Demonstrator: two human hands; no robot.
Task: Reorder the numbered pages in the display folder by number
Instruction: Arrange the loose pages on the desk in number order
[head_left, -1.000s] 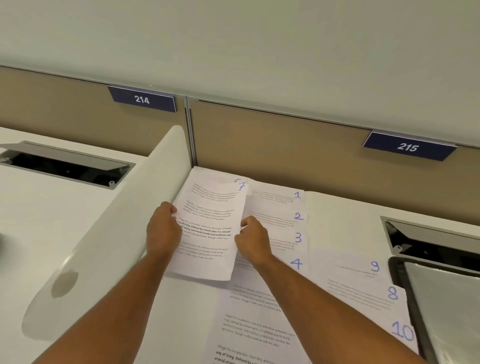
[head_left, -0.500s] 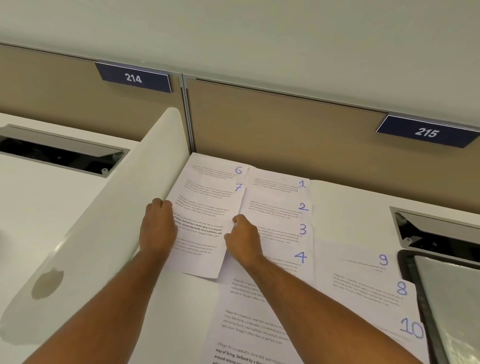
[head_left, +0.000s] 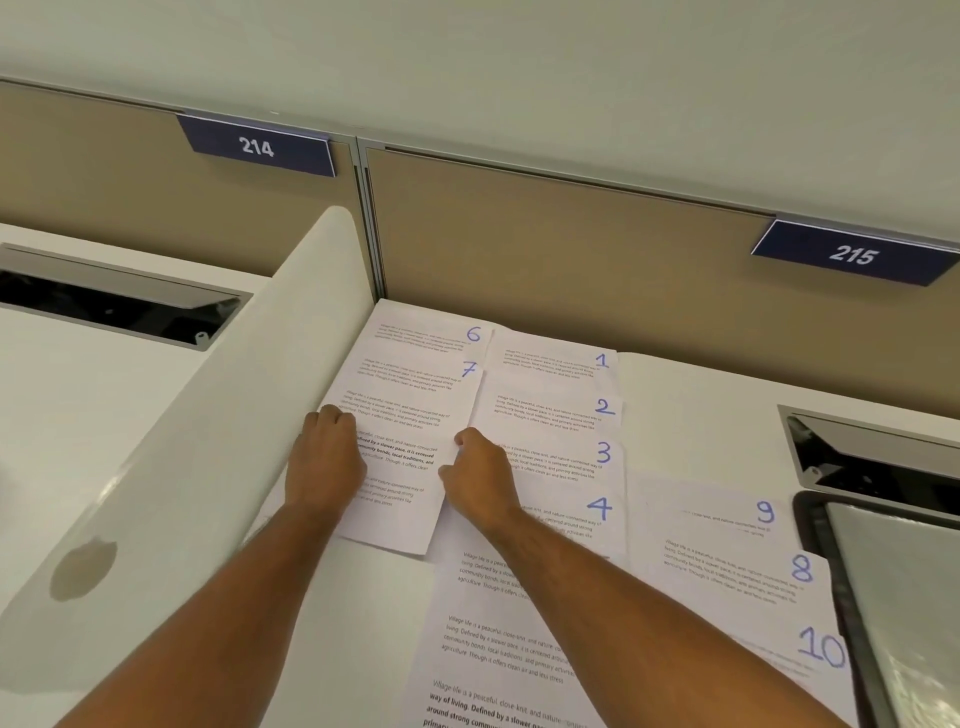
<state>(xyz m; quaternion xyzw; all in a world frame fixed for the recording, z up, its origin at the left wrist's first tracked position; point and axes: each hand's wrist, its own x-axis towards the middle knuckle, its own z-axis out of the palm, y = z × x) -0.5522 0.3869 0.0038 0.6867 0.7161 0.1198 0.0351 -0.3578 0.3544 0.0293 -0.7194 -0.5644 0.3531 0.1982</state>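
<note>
Both hands are on page 7 (head_left: 400, 447), which lies flat on the white counter (head_left: 691, 395) against the curved white divider (head_left: 208, 415). Left hand (head_left: 324, 462) has its fingers curled at the page's left edge, by the divider; can't tell if it grips the edge or just presses it. Right hand (head_left: 478, 478) has fingers bent at the page's right edge, seemingly pinching it, not certain.

Page 7 overlaps page 6 (head_left: 431, 335), whose top strip shows just behind it. Right of those, a fanned column: page 1 (head_left: 556, 361), page 2 (head_left: 550, 413), page 3 (head_left: 561, 460), page 4 (head_left: 571, 514), each overlapping the one behind, numbers at top right corners. Another unnumbered-looking sheet (head_left: 498, 649) lies nearest, partly under the right forearm; its number is hidden.

Further right, a second fan: page 9 (head_left: 717, 514), page 8 (head_left: 737, 571), page 10 (head_left: 810, 654).

Display folder (head_left: 904, 597), dark-rimmed with a glossy sleeve, sits at the right edge, just beside pages 8 and 10, cut off by the frame.

Back partition carries signs 214 (head_left: 257, 146) and 215 (head_left: 852, 254). Open cable hatches on the left (head_left: 114, 306) and right (head_left: 872, 452).
</note>
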